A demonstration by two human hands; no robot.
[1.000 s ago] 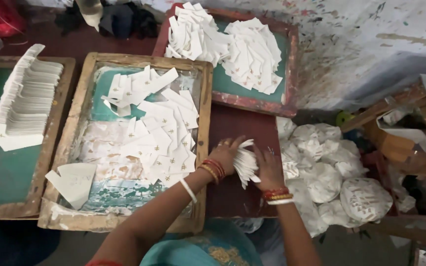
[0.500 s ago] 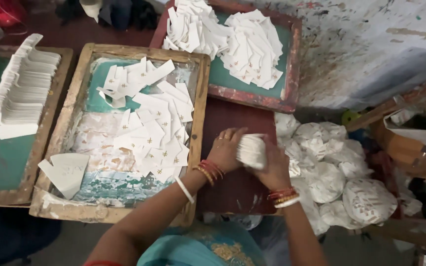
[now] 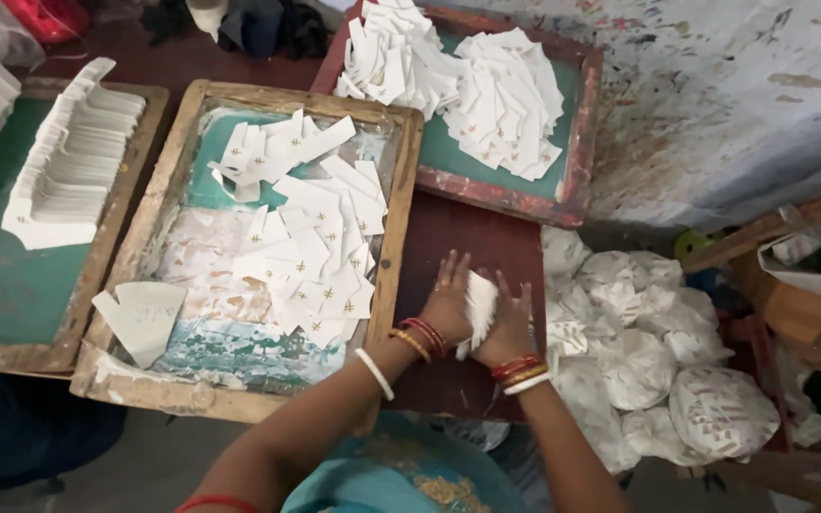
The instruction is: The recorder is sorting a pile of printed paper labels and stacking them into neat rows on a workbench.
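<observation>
My left hand point(image 3: 447, 299) and my right hand point(image 3: 508, 323) press together from both sides on a stack of small white paper pieces point(image 3: 479, 302), held upright on edge over the dark red board point(image 3: 472, 237). Both wrists wear red and gold bangles. To the left lies a wooden screen frame point(image 3: 393, 228) strewn with white paper slips point(image 3: 320, 237) bearing small gold marks. The stack's lower edge is hidden between my palms.
A red-framed screen point(image 3: 577, 161) at the back holds heaps of white slips. A left frame point(image 3: 135, 180) carries an overlapped row of white sheets point(image 3: 73, 161). White bundled bags point(image 3: 658, 361) lie to the right, by wooden pieces. A paper scraper point(image 3: 140, 318) lies on the middle frame.
The stack between my hands has turned from fanned out to squared upright, and both hands have closed tighter on it. The view has shifted slightly.
</observation>
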